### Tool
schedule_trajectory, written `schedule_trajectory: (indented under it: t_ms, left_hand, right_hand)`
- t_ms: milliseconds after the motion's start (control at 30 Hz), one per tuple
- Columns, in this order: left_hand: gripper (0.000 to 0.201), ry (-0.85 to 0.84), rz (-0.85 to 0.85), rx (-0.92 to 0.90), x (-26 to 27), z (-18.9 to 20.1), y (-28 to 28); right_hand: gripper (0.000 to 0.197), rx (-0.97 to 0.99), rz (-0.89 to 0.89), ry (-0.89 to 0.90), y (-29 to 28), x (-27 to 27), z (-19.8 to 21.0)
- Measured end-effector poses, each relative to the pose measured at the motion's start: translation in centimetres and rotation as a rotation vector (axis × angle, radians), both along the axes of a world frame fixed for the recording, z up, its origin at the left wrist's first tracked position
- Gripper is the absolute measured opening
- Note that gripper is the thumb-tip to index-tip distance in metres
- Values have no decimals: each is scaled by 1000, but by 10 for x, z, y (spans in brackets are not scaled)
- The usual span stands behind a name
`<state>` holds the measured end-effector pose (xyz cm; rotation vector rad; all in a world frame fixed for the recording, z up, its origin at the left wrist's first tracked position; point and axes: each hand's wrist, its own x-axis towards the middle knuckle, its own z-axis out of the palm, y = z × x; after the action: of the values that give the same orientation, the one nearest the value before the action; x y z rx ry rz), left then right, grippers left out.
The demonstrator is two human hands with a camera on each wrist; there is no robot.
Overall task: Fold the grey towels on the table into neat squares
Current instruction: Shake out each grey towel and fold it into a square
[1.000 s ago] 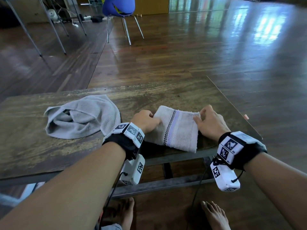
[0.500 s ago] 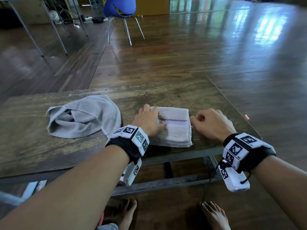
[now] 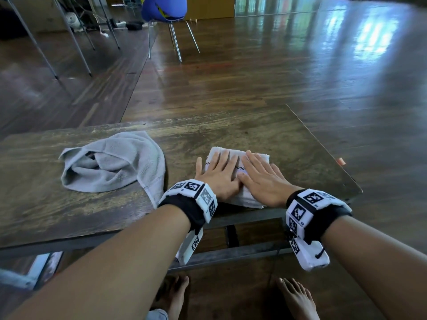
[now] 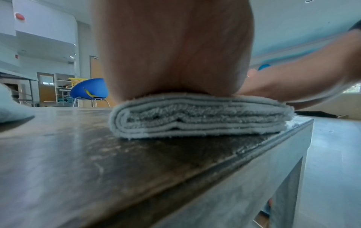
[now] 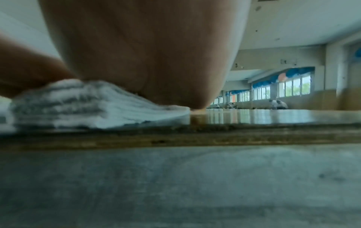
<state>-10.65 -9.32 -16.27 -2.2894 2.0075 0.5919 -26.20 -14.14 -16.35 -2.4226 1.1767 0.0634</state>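
A folded grey towel [image 3: 248,197] with a checked stripe lies near the table's front edge, right of centre. My left hand [image 3: 218,174] and right hand [image 3: 263,179] both lie flat on top of it, fingers straight, pressing it down side by side. The left wrist view shows the folded towel [image 4: 199,117] as a stack of several layers under my palm. In the right wrist view the folded towel [image 5: 93,106] is squashed under the heel of my hand. A second grey towel [image 3: 115,165] lies crumpled on the table to the left.
The dark wooden table [image 3: 231,132] ends close on the right, with its corner [image 3: 358,192] just beyond my right wrist. A blue chair [image 3: 164,10] stands on the wooden floor behind. My bare feet show below the table.
The towel got its last fold toward me a second ago. Since then both hands uncurled and moved onto its top, pressing it flat.
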Motion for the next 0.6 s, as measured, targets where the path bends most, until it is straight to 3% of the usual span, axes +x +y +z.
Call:
schedule_trajectory:
  t_ms: [167,600]
  left_hand:
    - [74,58,66,16,7,-1,-4]
    - [60,61,158,26,27,-3,-5]
  right_hand:
    - [68,46,-23,46,-2,5,-3]
    - [94,11,-2,122,-1,-2,3]
